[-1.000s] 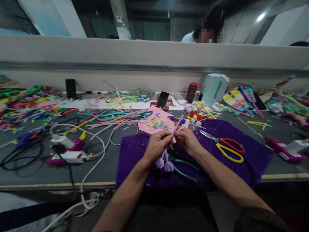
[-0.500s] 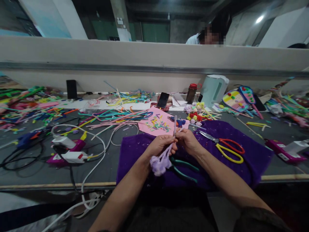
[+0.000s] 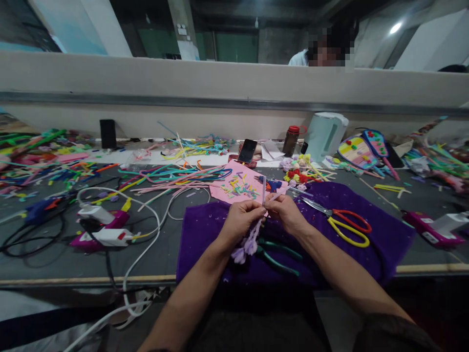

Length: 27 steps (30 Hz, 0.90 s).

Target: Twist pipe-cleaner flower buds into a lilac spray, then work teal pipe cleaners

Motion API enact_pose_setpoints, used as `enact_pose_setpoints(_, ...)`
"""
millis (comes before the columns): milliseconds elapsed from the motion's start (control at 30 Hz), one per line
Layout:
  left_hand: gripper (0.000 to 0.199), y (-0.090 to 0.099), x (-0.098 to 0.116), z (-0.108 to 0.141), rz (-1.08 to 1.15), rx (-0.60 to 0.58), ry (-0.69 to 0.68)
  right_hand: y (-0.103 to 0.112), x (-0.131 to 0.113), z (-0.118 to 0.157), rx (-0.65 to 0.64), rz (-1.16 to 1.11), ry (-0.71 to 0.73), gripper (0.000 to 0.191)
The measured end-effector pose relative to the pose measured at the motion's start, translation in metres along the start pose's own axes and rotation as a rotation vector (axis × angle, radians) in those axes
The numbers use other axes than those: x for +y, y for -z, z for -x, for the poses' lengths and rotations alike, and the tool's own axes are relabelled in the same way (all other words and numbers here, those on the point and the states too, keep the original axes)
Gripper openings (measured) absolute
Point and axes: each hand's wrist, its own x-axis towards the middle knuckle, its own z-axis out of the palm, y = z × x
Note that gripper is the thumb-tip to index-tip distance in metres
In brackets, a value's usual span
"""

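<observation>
My left hand (image 3: 244, 217) pinches a lavender fuzzy stem piece (image 3: 250, 247), whose looped, fluffy end hangs below the fingers over the purple cloth (image 3: 205, 220). Close beside it, my right hand (image 3: 284, 208) has its fingers closed on a thin lavender strip (image 3: 275, 195). Another pale strip (image 3: 264, 188) stands upright between the fingertips. Green-handled pliers (image 3: 280, 261) lie on the cloth beneath the hands. Scissors (image 3: 339, 220) with one red and one yellow handle rest to the right. Behind the hands is a pink sheet (image 3: 223, 193) with small coloured pieces.
Left are a power strip (image 3: 119, 222), a white cable (image 3: 159, 220) and a glue gun (image 3: 38, 212). Farther back stand a bottle (image 3: 290, 142) and a kettle (image 3: 324, 137), near a phone (image 3: 247, 151). A person (image 3: 330, 49) is beyond the partition (image 3: 220, 80).
The hanging lavender piece has swung slightly and turned, showing narrower loops. My left hand has shifted a little, with its back raised. The person beyond the partition has moved slightly right.
</observation>
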Motion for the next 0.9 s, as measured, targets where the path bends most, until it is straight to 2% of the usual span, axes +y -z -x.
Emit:
enact_pose_setpoints(133, 0.024, -0.001, -0.004, -0.003, 0.299, -0.210, 0.247, 0.006, -0.001, -0.001, -0.116, -0.056, -0.030, 0.011)
enact_pose_setpoints(233, 0.024, -0.003, -0.008, -0.003, 0.390, -0.308, 0.321, 0.009, -0.003, -0.001, -0.195, -0.050, -0.041, 0.011)
enact_pose_setpoints(300, 0.025, -0.004, -0.007, -0.002, 0.380, -0.290, 0.322, 0.009, -0.004, -0.001, -0.174, -0.024, -0.034, 0.010)
enact_pose_setpoints(367, 0.026, -0.004, -0.005, -0.001, 0.285, -0.234, 0.264, 0.008, -0.004, -0.001, -0.115, 0.011, -0.023, 0.010)
enact_pose_setpoints(567, 0.018, -0.004, -0.003, 0.001, -0.204, 0.105, -0.153, 0.003, -0.003, -0.001, 0.028, 0.127, 0.057, 0.009)
enact_pose_setpoints(667, 0.014, -0.005, -0.003, 0.005, -0.398, 0.192, -0.265, 0.002, -0.003, -0.001, 0.060, 0.184, 0.106, 0.008)
enact_pose_setpoints(733, 0.015, -0.005, 0.000, 0.007, -0.459, 0.201, -0.283, 0.002, -0.003, 0.000, 0.081, 0.209, 0.143, 0.008)
enact_pose_setpoints(800, 0.014, -0.005, 0.004, 0.009, -0.407, 0.177, -0.246, 0.002, -0.002, 0.001, 0.083, 0.204, 0.170, 0.009)
enact_pose_setpoints(900, 0.015, -0.004, 0.007, 0.009, -0.079, 0.018, -0.030, 0.000, -0.003, 0.004, 0.042, 0.140, 0.189, 0.009)
